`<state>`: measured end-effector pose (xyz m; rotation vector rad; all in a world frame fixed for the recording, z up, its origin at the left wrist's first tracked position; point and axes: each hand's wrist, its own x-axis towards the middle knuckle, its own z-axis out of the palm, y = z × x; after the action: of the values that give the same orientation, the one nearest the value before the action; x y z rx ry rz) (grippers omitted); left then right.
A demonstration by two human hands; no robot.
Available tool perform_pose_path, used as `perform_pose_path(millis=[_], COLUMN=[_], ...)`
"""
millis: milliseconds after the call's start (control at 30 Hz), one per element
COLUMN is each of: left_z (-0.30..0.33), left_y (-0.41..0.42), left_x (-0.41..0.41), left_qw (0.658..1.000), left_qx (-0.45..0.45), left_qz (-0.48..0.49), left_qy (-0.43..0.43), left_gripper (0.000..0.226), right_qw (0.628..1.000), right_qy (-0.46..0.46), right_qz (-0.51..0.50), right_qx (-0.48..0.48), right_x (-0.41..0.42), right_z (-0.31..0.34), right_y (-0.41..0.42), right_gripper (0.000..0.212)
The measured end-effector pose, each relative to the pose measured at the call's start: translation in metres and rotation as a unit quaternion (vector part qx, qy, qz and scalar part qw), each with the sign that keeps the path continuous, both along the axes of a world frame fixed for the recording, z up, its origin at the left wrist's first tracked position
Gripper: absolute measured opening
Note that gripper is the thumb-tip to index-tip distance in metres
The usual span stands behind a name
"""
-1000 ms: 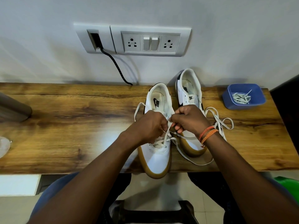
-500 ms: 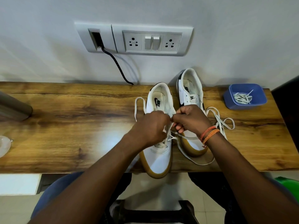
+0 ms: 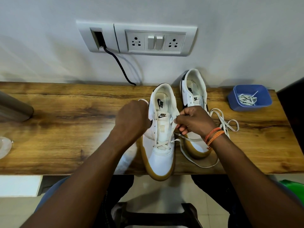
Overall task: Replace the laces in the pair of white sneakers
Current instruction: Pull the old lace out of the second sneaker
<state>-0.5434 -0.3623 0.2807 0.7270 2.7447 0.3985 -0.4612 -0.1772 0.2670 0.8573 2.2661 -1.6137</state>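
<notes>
Two white sneakers with gum soles stand on the wooden table. The near sneaker has its toe over the front edge and a white lace crossed through its lowest eyelets only. My left hand is curled at the shoe's left side, gripping one lace end whose loop shows behind the knuckles. My right hand pinches the other lace end at an eyelet on the shoe's right side. The second sneaker lies behind my right hand, with a loose lace trailing to its right.
A blue tub holding a bundled white lace sits at the table's right end. A socket panel with a black cable is on the wall behind. A grey cylinder and a clear object lie at the left edge.
My hands have parted: the left moved out to the shoe's left side with its lace end, exposing the tongue. The right stayed at the right eyelets.
</notes>
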Motion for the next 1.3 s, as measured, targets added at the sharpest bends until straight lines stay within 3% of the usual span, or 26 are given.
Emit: perform_pose_path(millis=[133, 200, 300, 367, 500, 667, 833, 1033, 1133, 1300], left_z=[-0.003, -0.004, 0.002, 0.003, -0.021, -0.031, -0.019, 0.003, 0.004, -0.003], left_y=[-0.014, -0.010, 0.008, 0.017, 0.022, 0.016, 0.018, -0.001, -0.004, 0.008], left_x=[-0.006, -0.009, -0.003, 0.014, 0.044, 0.038, 0.042, 0.019, 0.020, 0.044], left_qw=[0.999, 0.999, 0.994, 0.983, 0.984, 0.977, 0.972, 0.933, 0.943, 0.979], left_qx=[-0.029, 0.014, 0.093, 0.100, 0.016, 0.036, -0.018, -0.139, -0.111, -0.001], left_qz=[0.042, 0.034, -0.031, -0.106, -0.140, -0.134, -0.184, -0.246, -0.222, -0.160], left_qy=[0.015, -0.003, -0.056, -0.110, -0.105, -0.162, -0.144, -0.224, -0.222, -0.127], left_gripper=[0.019, 0.022, 0.007, 0.002, 0.020, 0.009, 0.011, 0.017, 0.017, 0.037], right_qw=[1.000, 0.999, 0.996, 0.996, 0.998, 0.999, 0.999, 0.999, 0.998, 0.991], right_qy=[0.001, 0.015, 0.035, 0.040, 0.026, 0.011, 0.007, 0.005, 0.006, 0.027], right_qz=[0.014, 0.027, 0.040, 0.028, 0.010, 0.005, 0.007, -0.004, 0.000, 0.015], right_qx=[0.006, 0.034, 0.075, 0.075, 0.056, 0.041, 0.048, 0.039, 0.057, 0.128], right_x=[0.000, 0.002, 0.007, 0.008, 0.006, 0.003, 0.004, 0.007, 0.006, 0.006], right_z=[0.000, 0.000, -0.001, -0.001, 0.002, 0.002, 0.001, 0.003, 0.003, 0.003], right_y=[-0.001, -0.003, -0.008, -0.011, -0.014, -0.013, -0.013, -0.014, -0.016, -0.022], right_gripper=[0.014, 0.017, 0.019, 0.019, 0.022, 0.019, 0.012, 0.010, 0.011, 0.016])
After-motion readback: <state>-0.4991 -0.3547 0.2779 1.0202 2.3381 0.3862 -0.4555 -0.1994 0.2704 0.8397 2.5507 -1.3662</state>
